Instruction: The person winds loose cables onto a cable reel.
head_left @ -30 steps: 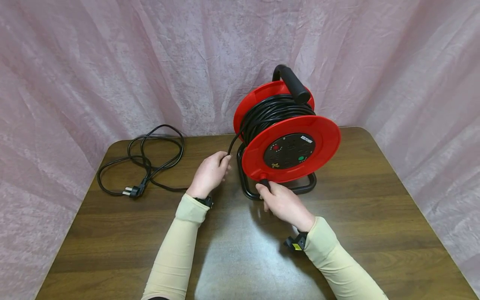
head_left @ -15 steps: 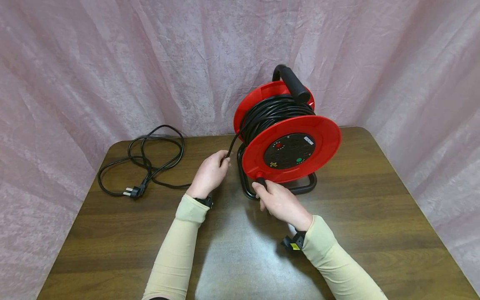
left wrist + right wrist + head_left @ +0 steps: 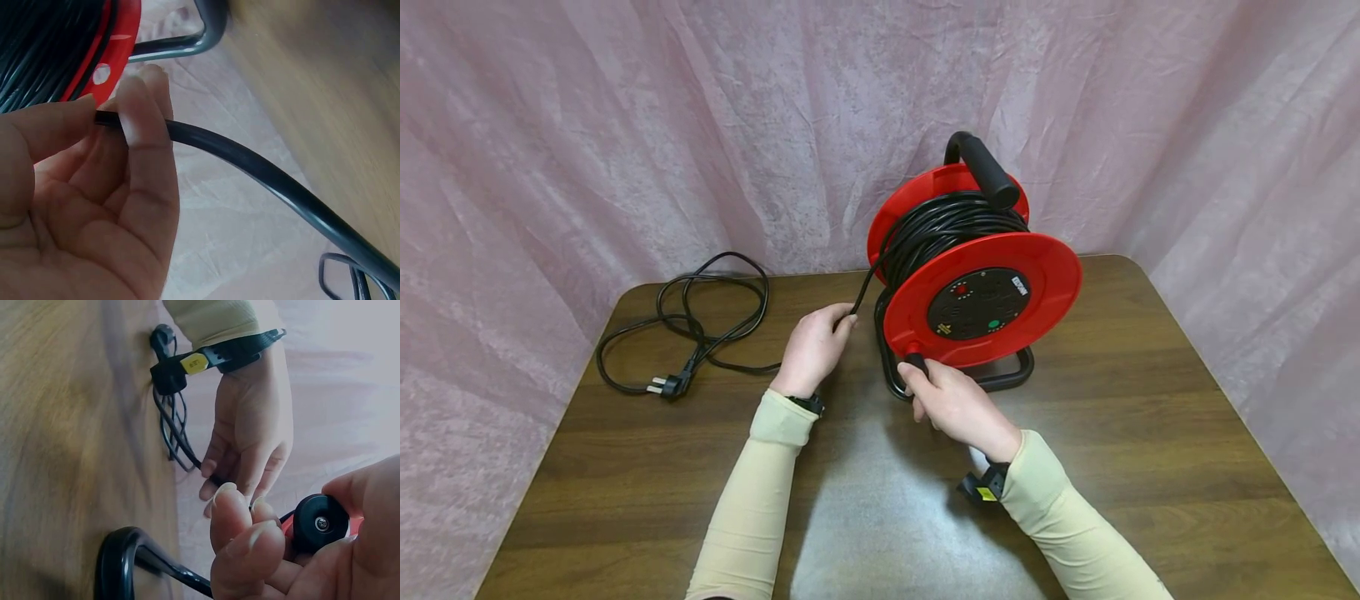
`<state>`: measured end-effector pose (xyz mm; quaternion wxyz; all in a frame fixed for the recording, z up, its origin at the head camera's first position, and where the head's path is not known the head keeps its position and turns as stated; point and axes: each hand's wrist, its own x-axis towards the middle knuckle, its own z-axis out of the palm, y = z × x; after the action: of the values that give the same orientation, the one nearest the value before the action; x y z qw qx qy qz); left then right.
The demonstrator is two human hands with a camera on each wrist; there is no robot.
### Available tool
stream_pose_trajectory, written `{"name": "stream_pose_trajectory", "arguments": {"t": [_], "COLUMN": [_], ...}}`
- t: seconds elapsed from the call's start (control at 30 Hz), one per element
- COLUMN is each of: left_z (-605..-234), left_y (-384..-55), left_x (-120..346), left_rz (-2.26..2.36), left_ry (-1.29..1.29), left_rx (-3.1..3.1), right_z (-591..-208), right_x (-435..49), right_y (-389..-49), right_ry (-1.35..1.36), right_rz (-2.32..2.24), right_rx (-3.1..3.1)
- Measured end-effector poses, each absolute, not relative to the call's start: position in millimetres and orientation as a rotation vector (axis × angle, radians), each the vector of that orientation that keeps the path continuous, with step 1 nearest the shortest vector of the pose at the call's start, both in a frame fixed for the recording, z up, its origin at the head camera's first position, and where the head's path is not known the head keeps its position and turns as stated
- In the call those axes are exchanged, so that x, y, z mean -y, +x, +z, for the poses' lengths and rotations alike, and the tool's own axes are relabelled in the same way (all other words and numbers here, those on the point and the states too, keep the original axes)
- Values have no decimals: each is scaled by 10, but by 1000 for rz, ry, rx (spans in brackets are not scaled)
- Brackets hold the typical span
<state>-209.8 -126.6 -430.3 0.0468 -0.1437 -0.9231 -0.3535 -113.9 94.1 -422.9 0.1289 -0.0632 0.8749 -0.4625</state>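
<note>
A red cable reel (image 3: 1045, 283) with black cable (image 3: 955, 221) wound on its drum stands on a black tube frame (image 3: 1011, 379). My left hand (image 3: 811, 350) pinches the cable's loose run just left of the drum. In the left wrist view, this cable (image 3: 250, 165) passes between thumb and fingers. At the lower left of the reel's face, my right hand (image 3: 958, 404) holds the black crank knob (image 3: 916, 361). The right wrist view shows the knob's end (image 3: 320, 523) with a screw in it, fingers curled around it.
Loops of slack cable (image 3: 760, 312) lie at the table's left, ending in a three-pin plug (image 3: 673, 384). A black carrying handle (image 3: 988, 171) rises over the reel. Behind the wooden table (image 3: 1150, 417) hangs a pink curtain (image 3: 820, 125).
The reel's face has turned a little clockwise, and my right hand has shifted slightly left with the knob. My left hand stays nearly in place, still pinching the cable.
</note>
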Motion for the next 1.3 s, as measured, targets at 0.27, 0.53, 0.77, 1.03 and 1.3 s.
{"name": "stream_pose_trajectory", "arguments": {"t": [0.27,0.53,0.77,1.03,1.3], "left_z": [-4287,-4271,-4270,-4247,-4242], "left_y": [-2090,-2089,-2067,-2079,-2081], "left_x": [1271,1272,1304,1302,1313], "left_rz": [-1025,-991,-972,-964,-946], "left_ry": [-417,-401,-322,-365,-330], "left_rx": [2837,2840,2820,2831,2830], "right_z": [-4169,-4104,-4046,-3976,-3848], "right_x": [-920,-931,-936,-933,-915], "right_y": [-1153,-1169,-1176,-1197,-1202], "right_ry": [-222,-286,-316,-314,-330], "right_rz": [-1404,-1457,-1488,-1437,-1481], "right_rx": [-2504,-2470,-2491,-2581,-2598]}}
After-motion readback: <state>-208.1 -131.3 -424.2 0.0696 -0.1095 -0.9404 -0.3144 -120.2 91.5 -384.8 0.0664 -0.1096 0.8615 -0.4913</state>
